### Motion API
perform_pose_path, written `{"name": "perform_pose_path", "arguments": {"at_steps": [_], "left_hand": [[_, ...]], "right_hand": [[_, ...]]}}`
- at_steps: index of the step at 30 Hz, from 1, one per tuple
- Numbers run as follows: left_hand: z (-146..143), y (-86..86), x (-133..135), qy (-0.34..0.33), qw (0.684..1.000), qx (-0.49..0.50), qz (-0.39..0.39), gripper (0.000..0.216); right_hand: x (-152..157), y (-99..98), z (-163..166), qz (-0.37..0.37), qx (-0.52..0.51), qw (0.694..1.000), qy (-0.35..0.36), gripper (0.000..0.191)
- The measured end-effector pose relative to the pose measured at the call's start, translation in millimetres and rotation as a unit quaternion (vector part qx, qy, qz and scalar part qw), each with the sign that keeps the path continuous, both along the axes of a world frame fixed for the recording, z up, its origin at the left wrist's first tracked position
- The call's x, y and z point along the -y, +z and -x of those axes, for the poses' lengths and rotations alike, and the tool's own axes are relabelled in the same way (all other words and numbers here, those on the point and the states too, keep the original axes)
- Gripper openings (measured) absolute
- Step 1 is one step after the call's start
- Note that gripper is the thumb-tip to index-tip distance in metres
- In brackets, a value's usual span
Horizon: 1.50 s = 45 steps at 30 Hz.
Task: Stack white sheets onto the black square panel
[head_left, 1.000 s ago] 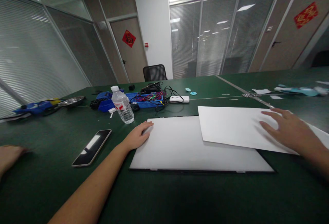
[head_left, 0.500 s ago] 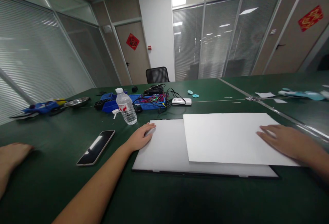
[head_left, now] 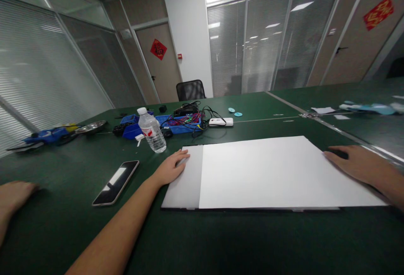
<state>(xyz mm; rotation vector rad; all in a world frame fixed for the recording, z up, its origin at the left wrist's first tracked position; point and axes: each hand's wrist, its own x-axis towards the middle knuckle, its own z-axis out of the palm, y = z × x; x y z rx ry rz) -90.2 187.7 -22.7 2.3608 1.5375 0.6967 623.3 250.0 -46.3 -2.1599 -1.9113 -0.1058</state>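
A flat white panel with a dark rim (head_left: 186,182) lies on the green table (head_left: 221,241). A large white sheet (head_left: 268,174) rests on top and covers all but a strip at the panel's left end. My left hand (head_left: 172,167) lies on the panel's far left corner, fingers loosely stretched and holding nothing. My right hand (head_left: 356,163) rests flat at the sheet's right edge, fingers extended.
A black phone (head_left: 115,177) lies left of my left arm, with a water bottle (head_left: 152,131) behind it. Blue trays with tangled cables (head_left: 181,122) and a white device (head_left: 221,122) sit further back. Another person's hand (head_left: 14,193) rests at the far left.
The white sheet has slid left across the panel and squared up with it, under my right hand. My left hand has stayed on the panel's corner.
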Motion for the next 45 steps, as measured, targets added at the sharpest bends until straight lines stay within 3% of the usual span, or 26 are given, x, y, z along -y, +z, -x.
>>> {"name": "perform_pose_path", "arguments": {"at_steps": [5, 10, 15, 21, 27, 33, 45], "left_hand": [[-5, 5.6, 4, 0.011, 1.000, 0.003, 0.003, 0.058], [-7, 7.1, 5, 0.018, 1.000, -0.003, 0.002, 0.062], [-5, 5.3, 3, 0.022, 1.000, -0.007, 0.011, 0.066], [-5, 4.5, 2, 0.028, 1.000, 0.005, 0.012, 0.065], [0, 1.4, -2, 0.010, 1.000, 0.010, 0.014, 0.059], [7, -0.3, -3, -0.007, 0.999, 0.033, 0.018, 0.061], [9, -5.4, -7, -0.009, 0.999, 0.028, 0.013, 0.057]], "right_hand": [[9, 11.5, 12, 0.010, -0.044, 0.998, -0.040, 0.081], [20, 18.1, 37, -0.028, -0.056, 0.998, -0.001, 0.078], [26, 26.7, 53, -0.007, -0.077, 0.997, 0.005, 0.077], [38, 30.6, 70, -0.027, -0.118, 0.987, 0.106, 0.068], [42, 31.8, 82, -0.056, -0.083, 0.980, 0.172, 0.063], [45, 33.3, 84, -0.029, -0.097, 0.959, 0.263, 0.052], [54, 39.2, 92, -0.016, -0.114, 0.943, 0.313, 0.044]]}}
